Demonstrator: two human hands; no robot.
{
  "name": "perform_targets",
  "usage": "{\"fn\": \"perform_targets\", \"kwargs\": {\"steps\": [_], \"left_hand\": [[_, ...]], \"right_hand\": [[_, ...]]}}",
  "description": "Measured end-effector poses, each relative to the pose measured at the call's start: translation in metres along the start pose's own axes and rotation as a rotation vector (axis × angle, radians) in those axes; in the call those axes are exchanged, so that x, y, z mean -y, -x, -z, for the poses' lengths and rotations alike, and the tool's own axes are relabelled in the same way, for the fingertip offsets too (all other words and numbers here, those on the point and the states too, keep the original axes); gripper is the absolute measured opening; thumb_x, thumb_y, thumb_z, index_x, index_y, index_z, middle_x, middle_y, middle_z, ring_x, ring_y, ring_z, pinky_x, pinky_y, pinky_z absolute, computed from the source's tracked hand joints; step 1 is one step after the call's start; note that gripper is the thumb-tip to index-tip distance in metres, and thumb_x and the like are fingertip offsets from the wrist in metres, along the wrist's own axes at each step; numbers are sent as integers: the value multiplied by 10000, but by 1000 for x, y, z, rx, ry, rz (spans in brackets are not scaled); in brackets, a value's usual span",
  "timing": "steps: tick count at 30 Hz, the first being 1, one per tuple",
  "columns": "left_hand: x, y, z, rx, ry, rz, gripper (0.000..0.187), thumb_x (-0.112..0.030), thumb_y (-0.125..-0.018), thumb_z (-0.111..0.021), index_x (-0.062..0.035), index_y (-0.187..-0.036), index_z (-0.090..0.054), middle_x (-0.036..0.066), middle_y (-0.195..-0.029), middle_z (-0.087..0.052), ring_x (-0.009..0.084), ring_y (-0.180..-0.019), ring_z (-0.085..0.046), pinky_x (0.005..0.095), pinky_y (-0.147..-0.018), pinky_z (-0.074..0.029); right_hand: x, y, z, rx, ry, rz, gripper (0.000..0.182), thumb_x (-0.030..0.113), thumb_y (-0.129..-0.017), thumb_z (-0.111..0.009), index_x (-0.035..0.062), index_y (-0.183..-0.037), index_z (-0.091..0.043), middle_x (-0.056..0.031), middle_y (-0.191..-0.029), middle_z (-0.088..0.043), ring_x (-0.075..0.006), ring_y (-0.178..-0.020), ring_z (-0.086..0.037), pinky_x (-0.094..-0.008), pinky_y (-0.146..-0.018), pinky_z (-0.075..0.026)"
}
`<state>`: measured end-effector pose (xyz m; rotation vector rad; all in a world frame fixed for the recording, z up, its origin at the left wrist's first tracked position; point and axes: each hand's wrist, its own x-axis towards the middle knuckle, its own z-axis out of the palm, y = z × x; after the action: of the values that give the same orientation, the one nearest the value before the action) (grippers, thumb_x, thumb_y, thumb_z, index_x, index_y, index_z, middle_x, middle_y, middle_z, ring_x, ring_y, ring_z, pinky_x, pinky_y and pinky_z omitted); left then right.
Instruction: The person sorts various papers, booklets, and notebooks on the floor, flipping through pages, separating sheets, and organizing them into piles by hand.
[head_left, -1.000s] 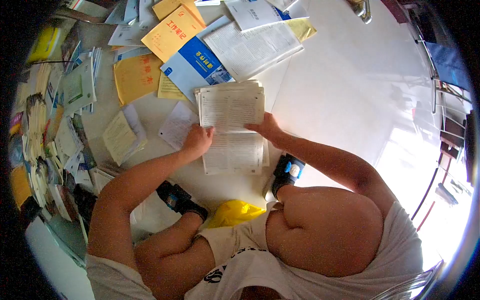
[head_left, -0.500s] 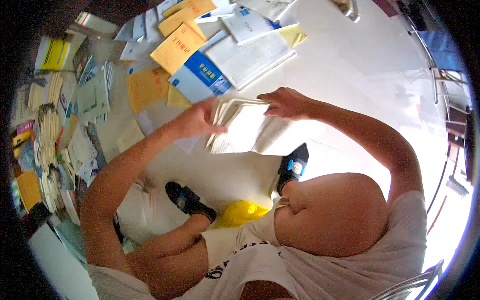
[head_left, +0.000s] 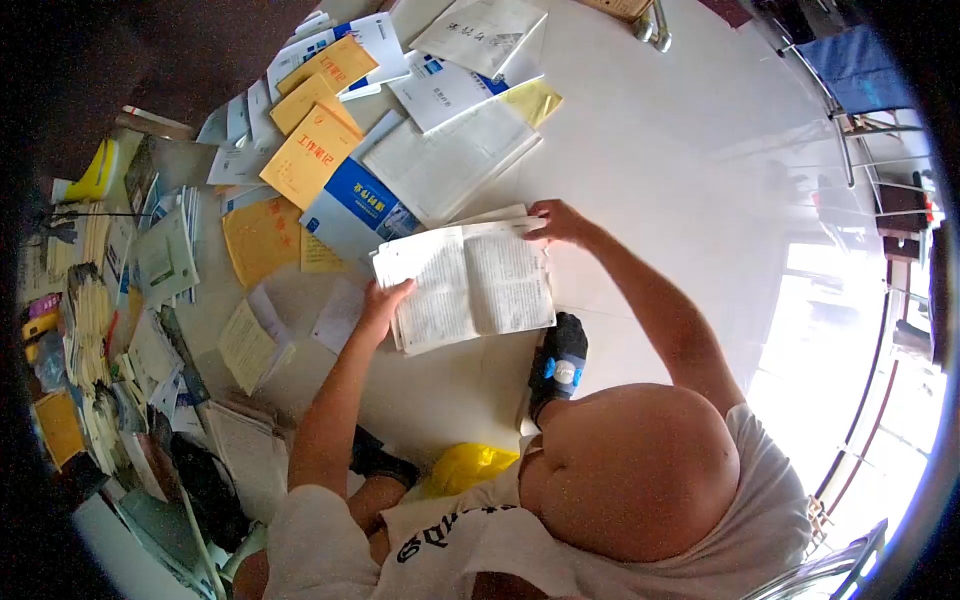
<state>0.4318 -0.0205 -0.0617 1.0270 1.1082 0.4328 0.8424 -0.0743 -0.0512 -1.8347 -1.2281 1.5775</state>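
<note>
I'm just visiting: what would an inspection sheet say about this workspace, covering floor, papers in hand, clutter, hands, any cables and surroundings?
Surface: pale, shiny floor.
Job's things: printed sheets, a fold or seam down the middle, held above the floor.
Clutter: orange booklets and a blue-and-white booklet beyond the sheets; paper piles at the left; yellow bag near the feet.
Grippers: bare hands; left hand grips the left edge, right hand the far right corner.
Cables: thin dark line above the piles; cannot tell whether it's a cable.
Surroundings: blue cloth at the right.
</note>
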Motion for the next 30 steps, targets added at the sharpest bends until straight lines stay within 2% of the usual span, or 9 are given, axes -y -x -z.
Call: {"fn": "perform_targets", "kwargs": {"steps": [1, 4, 7, 10, 12, 13, 22, 26, 30], "left_hand": [[0, -4, -1, 2, 3, 3, 406, -223, -856, -709, -2, -1180, -607, 67, -1067, -671, 186, -955, -634, 337, -872, -481], [4, 3, 0, -48, -12, -1, 345, -165, -846, -714, 6, -1129, -619, 74, -1049, -667, 158, -931, -628, 313, -829, -486], [17, -1, 1, -80, 58, -1, 369, -250, -844, -707, -13, -1117, -630, 58, -986, -678, 194, -886, -649, 348, -824, -497], [10, 3, 1, -73, 78, 17, 382, -234, -825, -725, -12, -1119, -626, 67, -982, -679, 205, -870, -655, 364, -796, -508], [0, 12, 1, -56, 103, 27, 397, -217, -811, -740, -10, -1129, -622, 71, -985, -680, 208, -872, -656, 369, -793, -509], [-7, 14, 2, 9, 85, 77, 409, -198, -801, -750, -9, -1140, -619, 74, -991, -681, 212, -876, -656, 371, -795, -510], [-9, 22, 2, 25, -134, -31, 350, -142, -822, -731, 16, -1119, -636, 92, -979, -687, 188, -856, -653, 345, -772, -523], [-27, 27, 11, -1, -178, -39, 293, -152, -836, -719, 5, -1078, -667, 72, -980, -693, 157, -836, -652, 316, -744, -526], [-75, 40, -1, 8, -106, -52, 275, -147, -832, -720, -4, -1063, -681, 51, -984, -695, 150, -882, -641, 309, -786, -511]], "right_hand": [[0, 11, -5, -58, -83, -108, 456, 226, -744, -843, 0, -1073, -621, -80, -965, -662, -190, -843, -645, -345, -731, -571], [-4, 26, -37, -158, -92, 71, 513, 232, -771, -817, 8, -1163, -574, -129, -1094, -627, -245, -936, -635, -400, -784, -549], [37, 63, -73, -799, 404, 126, 772, 240, -788, -757, 34, -1406, -342, -224, -1305, -449, -376, -1203, -454, -467, -1006, -408], [73, 79, -106, -736, 607, 283, 739, 229, -813, -723, 14, -1401, -331, -230, -1299, -419, -371, -1200, -426, -491, -1031, -364], [42, 66, -127, -853, 293, 130, 754, 213, -824, -704, -5, -1415, -289, -241, -1318, -389, -383, -1197, -420, -506, -1025, -363], [36, 63, -126, -804, 377, -22, 785, 178, -818, -704, -16, -1427, -249, -245, -1322, -385, -406, -1202, -409, -503, -1039, -354], [40, 35, -120, -750, 337, 223, 903, 207, -764, -781, 7, -1460, -241, -210, -1323, -439, -366, -1230, -405, -486, -1061, -344], [32, 43, -87, -540, -119, 297, 1059, 238, -740, -846, 69, -1505, -135, -206, -1337, -460, -315, -1185, -516, -444, -1018, -470], [30, 46, -54, -128, -618, 186, 713, 180, -785, -810, 21, -1365, -429, -141, -1177, -600, -268, -1076, -594, -447, -974, -500]]}}
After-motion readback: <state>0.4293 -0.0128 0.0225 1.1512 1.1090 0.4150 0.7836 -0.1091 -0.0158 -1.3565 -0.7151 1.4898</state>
